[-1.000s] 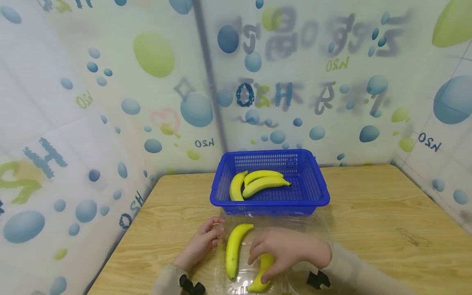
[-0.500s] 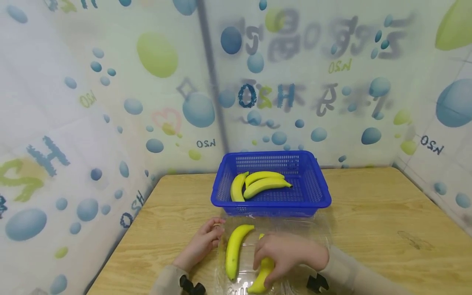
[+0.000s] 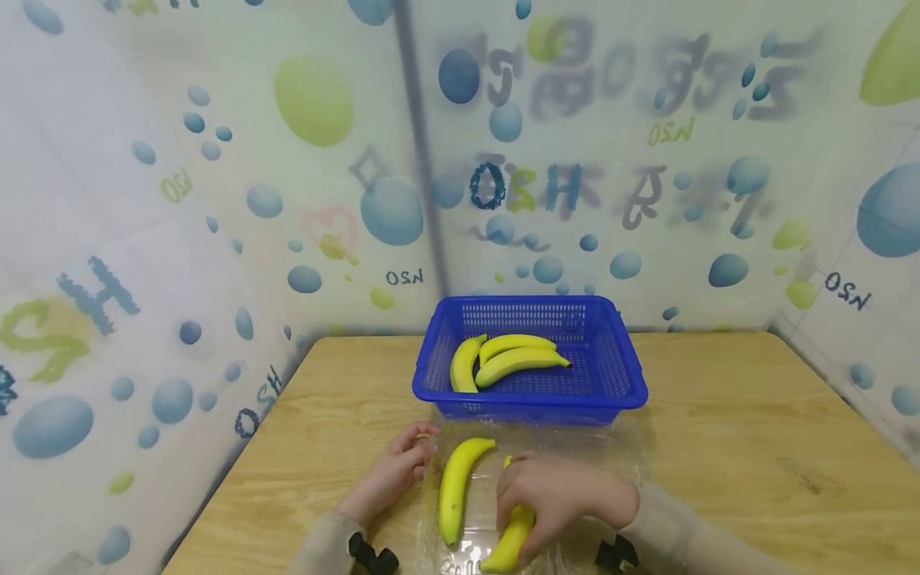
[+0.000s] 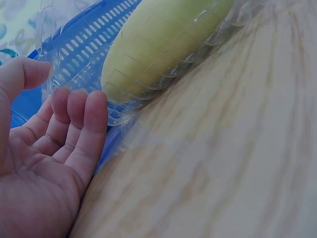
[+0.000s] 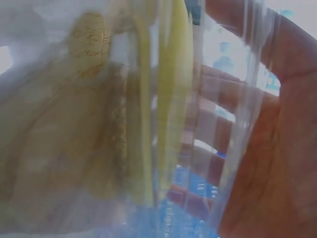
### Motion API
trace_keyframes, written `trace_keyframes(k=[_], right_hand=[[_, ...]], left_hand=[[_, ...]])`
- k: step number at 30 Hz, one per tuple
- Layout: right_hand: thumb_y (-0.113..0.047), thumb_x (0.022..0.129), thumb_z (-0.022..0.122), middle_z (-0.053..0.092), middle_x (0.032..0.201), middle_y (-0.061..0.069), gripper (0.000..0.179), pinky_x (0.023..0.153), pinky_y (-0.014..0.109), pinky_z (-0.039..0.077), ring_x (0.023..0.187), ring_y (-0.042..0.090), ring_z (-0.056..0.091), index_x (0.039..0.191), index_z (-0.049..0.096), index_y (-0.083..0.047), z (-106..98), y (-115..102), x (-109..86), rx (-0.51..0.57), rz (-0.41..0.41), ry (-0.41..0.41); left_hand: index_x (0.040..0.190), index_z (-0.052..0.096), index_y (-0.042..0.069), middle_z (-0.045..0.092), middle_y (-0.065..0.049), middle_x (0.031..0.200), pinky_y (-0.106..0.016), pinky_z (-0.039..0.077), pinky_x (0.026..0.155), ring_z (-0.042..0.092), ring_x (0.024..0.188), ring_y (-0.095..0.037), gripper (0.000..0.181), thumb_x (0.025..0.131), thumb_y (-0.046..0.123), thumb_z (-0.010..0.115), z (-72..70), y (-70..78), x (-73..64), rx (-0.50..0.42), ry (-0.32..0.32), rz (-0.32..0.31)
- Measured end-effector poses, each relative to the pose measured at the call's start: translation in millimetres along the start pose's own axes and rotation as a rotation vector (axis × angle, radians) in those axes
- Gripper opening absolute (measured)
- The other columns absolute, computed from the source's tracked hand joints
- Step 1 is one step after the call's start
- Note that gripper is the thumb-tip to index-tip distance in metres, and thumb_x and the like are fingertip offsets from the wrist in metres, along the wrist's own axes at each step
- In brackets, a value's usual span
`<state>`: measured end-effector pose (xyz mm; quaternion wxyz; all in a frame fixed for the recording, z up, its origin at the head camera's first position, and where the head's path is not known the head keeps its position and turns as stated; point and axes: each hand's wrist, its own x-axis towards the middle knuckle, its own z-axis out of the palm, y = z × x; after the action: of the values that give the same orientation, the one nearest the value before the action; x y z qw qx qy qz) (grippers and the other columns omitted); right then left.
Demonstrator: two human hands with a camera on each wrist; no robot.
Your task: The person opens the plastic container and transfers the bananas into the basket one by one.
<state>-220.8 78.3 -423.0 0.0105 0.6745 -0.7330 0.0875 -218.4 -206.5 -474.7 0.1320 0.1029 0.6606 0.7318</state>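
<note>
Right hand curls its fingers round a short yellow banana lying in a clear plastic clamshell tray on the light wooden table. Left hand, fingers loosely bent, touches the tray's left edge beside a second, longer yellow banana. Behind stands a blue perforated plastic basket with three yellow bananas.

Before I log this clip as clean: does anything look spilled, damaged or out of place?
Nothing stands out. Three bananas lie inside the blue basket. The clear tray sits flat on the table. The left hand touches its edge beside one banana; the right hand grips another banana. No spills or visible damage.
</note>
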Motion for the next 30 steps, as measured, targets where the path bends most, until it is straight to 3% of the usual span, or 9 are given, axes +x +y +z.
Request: trace_keyframes(k=[6,10,15,22,30], right_hand=[[-0.052,0.069,0.08,0.059,0.086,-0.027,0.029,0.094,0.044,0.041,0.086,-0.012,0.048,0.091,0.074,-0.034,0.1,-2.9,2.1,-0.015,0.01,-0.014],[-0.055,0.067,0.079,0.058,0.084,-0.029,0.03,0.093,0.04,0.041,0.084,-0.013,0.048,0.089,0.074,-0.036,-1.6,-3.8,5.4,-0.031,0.028,-0.048],[-0.056,0.063,0.081,0.055,0.08,-0.031,0.028,0.088,0.035,0.04,0.08,-0.011,0.046,0.084,0.074,-0.038,-1.4,-3.8,7.4,-0.033,0.062,-0.082],[-0.051,0.062,0.084,0.054,0.081,-0.031,0.025,0.084,0.04,0.04,0.081,-0.011,0.046,0.082,0.074,-0.038,-5.2,-5.2,11.1,-0.012,0.11,-0.13],[-0.04,0.061,0.086,0.056,0.084,-0.029,0.029,0.086,0.044,0.041,0.085,-0.011,0.047,0.088,0.074,-0.037,-5.3,-3.4,10.4,0.008,0.107,-0.147]], left_hand=[[0.122,0.038,-0.005,0.045,0.001,0.084,-0.019,0.038,0.059,0.04,0.067,-0.007,0.032,0.093,0.002,0.05,-0.6,-1.1,-0.8,-0.003,0.006,0.008],[0.122,0.038,-0.006,0.045,0.0,0.084,-0.018,0.04,0.06,0.041,0.067,-0.007,0.032,0.094,0.002,0.05,-0.5,-1.5,-2.7,-0.003,0.011,0.017],[0.122,0.038,-0.007,0.043,0.001,0.082,-0.018,0.033,0.057,0.038,0.065,-0.007,0.032,0.094,0.003,0.05,1.6,-1.6,-1.9,0.014,0.019,0.021],[0.122,0.037,-0.008,0.043,0.001,0.082,-0.019,0.034,0.058,0.039,0.066,-0.008,0.034,0.093,0.003,0.05,1.0,0.8,-1.1,0.029,0.023,0.014],[0.123,0.036,-0.009,0.044,0.001,0.083,-0.02,0.036,0.06,0.04,0.067,-0.009,0.035,0.094,0.004,0.05,0.6,0.9,-1.2,0.032,0.029,0.003]])
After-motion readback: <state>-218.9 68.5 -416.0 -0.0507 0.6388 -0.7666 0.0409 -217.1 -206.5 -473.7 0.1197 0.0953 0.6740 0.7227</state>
